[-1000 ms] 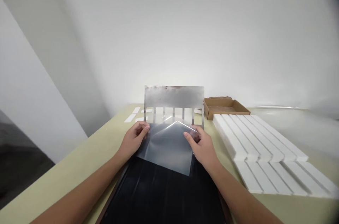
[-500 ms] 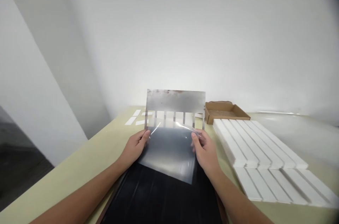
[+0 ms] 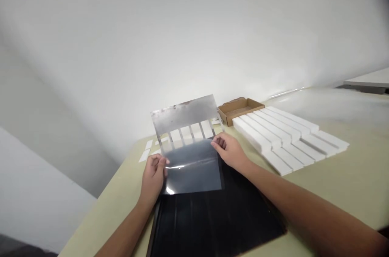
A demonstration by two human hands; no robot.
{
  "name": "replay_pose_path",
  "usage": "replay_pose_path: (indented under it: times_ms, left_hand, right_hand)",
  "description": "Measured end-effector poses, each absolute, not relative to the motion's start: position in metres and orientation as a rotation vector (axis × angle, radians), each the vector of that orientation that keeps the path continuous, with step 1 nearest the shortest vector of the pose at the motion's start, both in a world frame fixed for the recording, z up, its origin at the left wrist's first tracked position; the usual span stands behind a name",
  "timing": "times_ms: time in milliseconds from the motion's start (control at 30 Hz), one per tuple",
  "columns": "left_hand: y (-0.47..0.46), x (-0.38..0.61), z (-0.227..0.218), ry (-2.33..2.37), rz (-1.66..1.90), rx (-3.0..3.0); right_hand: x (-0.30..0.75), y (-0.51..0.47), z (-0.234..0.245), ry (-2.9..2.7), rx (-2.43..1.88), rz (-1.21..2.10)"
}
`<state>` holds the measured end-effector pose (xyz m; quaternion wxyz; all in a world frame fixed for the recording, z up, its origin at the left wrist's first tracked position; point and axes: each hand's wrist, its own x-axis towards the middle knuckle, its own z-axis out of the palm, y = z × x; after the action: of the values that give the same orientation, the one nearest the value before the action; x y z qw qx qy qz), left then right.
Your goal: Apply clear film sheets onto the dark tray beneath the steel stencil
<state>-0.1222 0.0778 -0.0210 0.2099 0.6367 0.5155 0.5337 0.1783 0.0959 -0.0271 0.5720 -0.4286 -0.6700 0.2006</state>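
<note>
A glossy grey film sheet (image 3: pixel 193 168) is held up over the far end of a large black sheet (image 3: pixel 212 220) lying on the table. My left hand (image 3: pixel 154 176) pinches the film's left edge. My right hand (image 3: pixel 228 151) pinches its top right corner. Just behind the film stands a grey metal plate (image 3: pixel 184 116) with a row of upright slots along its lower half; white strips show through the slots.
Rows of long white foam bars (image 3: pixel 279 135) lie to the right. An open shallow cardboard box (image 3: pixel 240 108) sits behind them. Small white strips (image 3: pixel 146 152) lie on the pale yellow table (image 3: pixel 349 172) to the left of the plate. A white wall rises close behind.
The view has tilted and swung, so everything leans left. The film has flattened from a lifted, peaked fold, and my left hand has slid lower along its left edge.
</note>
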Motion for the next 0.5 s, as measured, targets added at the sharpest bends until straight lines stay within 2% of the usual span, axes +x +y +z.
replay_pose_path:
  times_ms: [267,500]
  left_hand:
    - [0.07,-0.122,-0.018,1.476,1.49,1.808]
    - [0.072,-0.119,-0.021,1.479,1.527,1.942]
  right_hand:
    - [0.182,0.094,-0.029,-1.596,-1.173,0.33]
    - [0.191,0.094,-0.035,-1.645,-1.157,0.289]
